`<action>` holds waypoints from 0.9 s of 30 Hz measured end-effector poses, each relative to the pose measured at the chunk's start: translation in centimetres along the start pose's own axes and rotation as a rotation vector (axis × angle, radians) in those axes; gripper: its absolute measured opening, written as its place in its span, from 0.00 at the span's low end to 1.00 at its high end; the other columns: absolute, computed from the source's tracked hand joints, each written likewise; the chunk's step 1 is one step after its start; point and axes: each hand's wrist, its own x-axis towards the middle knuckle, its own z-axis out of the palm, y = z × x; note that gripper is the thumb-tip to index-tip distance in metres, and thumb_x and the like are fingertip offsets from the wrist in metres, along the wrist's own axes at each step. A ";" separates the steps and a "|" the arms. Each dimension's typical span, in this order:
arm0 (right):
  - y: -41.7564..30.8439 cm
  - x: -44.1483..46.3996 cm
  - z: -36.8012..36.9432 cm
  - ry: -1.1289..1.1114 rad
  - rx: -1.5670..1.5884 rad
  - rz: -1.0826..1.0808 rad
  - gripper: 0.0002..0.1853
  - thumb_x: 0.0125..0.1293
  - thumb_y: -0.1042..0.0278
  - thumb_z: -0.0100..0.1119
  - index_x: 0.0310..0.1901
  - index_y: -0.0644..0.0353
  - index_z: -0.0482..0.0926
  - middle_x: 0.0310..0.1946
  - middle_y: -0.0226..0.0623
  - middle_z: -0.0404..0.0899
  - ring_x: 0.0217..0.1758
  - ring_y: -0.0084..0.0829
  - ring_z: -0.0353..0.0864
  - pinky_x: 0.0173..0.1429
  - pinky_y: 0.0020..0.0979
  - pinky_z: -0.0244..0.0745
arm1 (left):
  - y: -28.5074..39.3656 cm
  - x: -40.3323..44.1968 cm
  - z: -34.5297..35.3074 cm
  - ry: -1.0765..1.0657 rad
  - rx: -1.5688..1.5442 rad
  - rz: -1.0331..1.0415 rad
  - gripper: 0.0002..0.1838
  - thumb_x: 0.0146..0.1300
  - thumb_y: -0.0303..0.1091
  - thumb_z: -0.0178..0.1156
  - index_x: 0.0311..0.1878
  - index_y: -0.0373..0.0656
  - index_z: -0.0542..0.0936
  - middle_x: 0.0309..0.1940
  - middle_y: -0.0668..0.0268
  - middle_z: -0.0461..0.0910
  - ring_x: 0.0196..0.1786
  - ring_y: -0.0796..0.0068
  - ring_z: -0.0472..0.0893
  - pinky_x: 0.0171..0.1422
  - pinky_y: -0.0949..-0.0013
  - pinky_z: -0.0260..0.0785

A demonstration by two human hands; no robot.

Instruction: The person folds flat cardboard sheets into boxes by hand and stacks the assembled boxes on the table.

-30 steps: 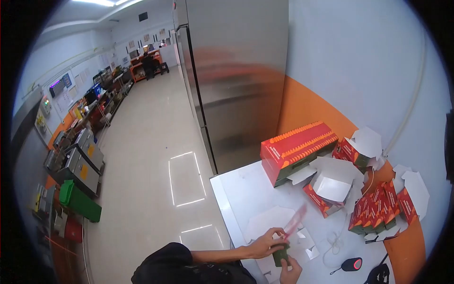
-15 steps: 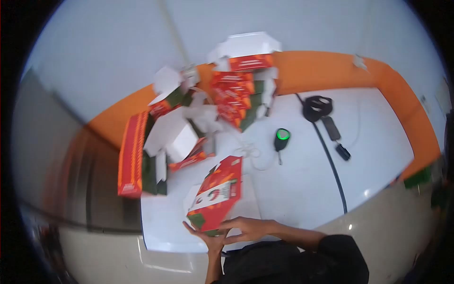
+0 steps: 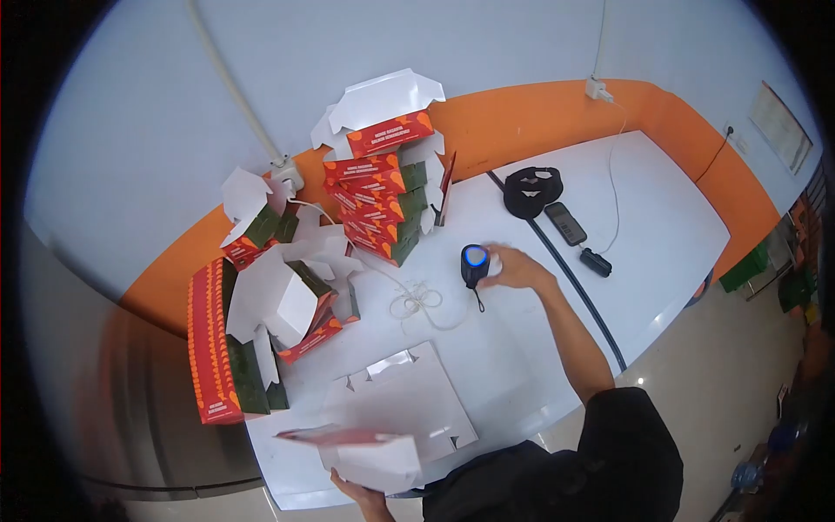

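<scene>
My left hand (image 3: 355,487) grips the lower edge of a partly folded carton box (image 3: 374,459), its white inner side showing and its red edge smeared by motion. Behind it, a flat white carton sheet (image 3: 404,396) with small slots lies on the table. My right hand (image 3: 515,268) is at the right side of a small black device (image 3: 475,264) with a glowing blue ring and a wrist strap. Thumb and forefinger are apart beside the device, which rests on the table; whether they touch it is unclear.
Nested red and green cartons (image 3: 374,200) stand against the orange partition (image 3: 513,122). More open cartons (image 3: 278,296) crowd the left side. A white cable (image 3: 417,302) lies coiled mid-table. Toward the right are a black strap (image 3: 532,193), a phone-like device (image 3: 566,224) and a black cable (image 3: 578,283).
My right hand has left the carton box and reached to the black device. The box in my left hand has turned, now showing white. The ring went from green to blue. The view shifted.
</scene>
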 end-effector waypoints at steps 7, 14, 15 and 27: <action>5.5 7.2 5.8 0.267 0.026 0.068 0.55 0.43 0.51 0.86 0.74 0.57 0.68 0.69 0.55 0.72 0.72 0.53 0.73 0.75 0.46 0.71 | 1.2 -1.4 -0.2 -0.152 0.252 -0.055 0.32 0.74 0.51 0.47 0.74 0.41 0.67 0.62 0.54 0.79 0.61 0.50 0.81 0.65 0.47 0.77; 9.7 6.2 4.6 0.642 0.116 0.233 0.46 0.41 0.48 0.87 0.61 0.62 0.77 0.53 0.49 0.84 0.58 0.50 0.84 0.63 0.46 0.79 | -0.6 -5.2 0.6 0.096 0.563 -0.432 0.26 0.70 0.30 0.59 0.70 0.37 0.70 0.55 0.54 0.83 0.50 0.55 0.87 0.54 0.55 0.84; 10.7 5.4 3.8 0.705 0.076 0.283 0.47 0.40 0.47 0.87 0.61 0.63 0.77 0.54 0.50 0.84 0.59 0.51 0.84 0.62 0.46 0.80 | -1.4 -5.0 -1.3 -0.009 0.455 -0.547 0.33 0.64 0.21 0.65 0.72 0.36 0.66 0.57 0.51 0.81 0.54 0.53 0.86 0.59 0.52 0.84; 17.4 -1.5 2.8 0.823 0.055 0.591 0.51 0.47 0.41 0.84 0.65 0.67 0.70 0.59 0.57 0.80 0.64 0.55 0.80 0.68 0.50 0.75 | 0.5 -5.9 6.6 -0.247 0.720 -0.509 0.40 0.59 0.15 0.68 0.74 0.36 0.62 0.59 0.51 0.80 0.58 0.51 0.85 0.62 0.50 0.83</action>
